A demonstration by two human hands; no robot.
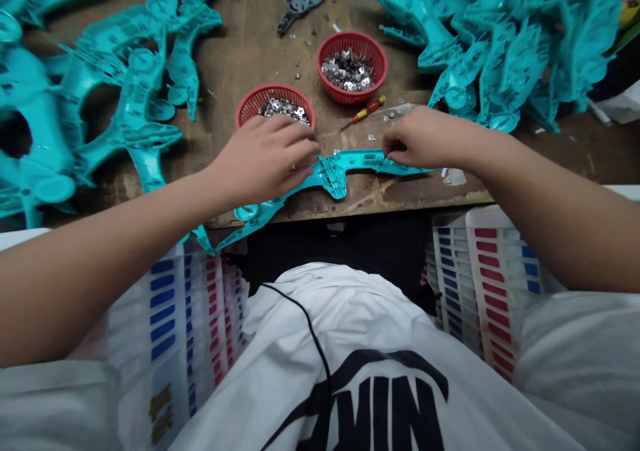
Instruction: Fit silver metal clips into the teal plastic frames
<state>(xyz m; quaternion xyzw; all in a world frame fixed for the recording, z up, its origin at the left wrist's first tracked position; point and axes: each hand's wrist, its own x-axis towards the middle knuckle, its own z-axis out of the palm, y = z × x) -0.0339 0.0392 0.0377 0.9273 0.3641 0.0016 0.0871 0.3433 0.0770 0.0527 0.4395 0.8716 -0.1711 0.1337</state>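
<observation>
A turquoise plastic moulding (335,174), long and curved with ribs and slots, lies along the front edge of the table, its left end sticking out past it. My left hand (273,154) is over its left part, just in front of the left red basket (241,109) of small metal clips. The fingers are stretched out and slightly bent, with nothing visible in them. At the moulding's right part, my right hand (423,136) has thumb and fingers pinched together against it. Whatever sits between those fingertips is hidden.
Another red basket (351,96) of metal clips stands behind. A red-and-yellow screwdriver (369,109) lies near it. Turquoise mouldings pile up at left (140,91) and right (520,44). A dark grey part (310,0) lies at the back. Plastic crates (493,271) flank my lap.
</observation>
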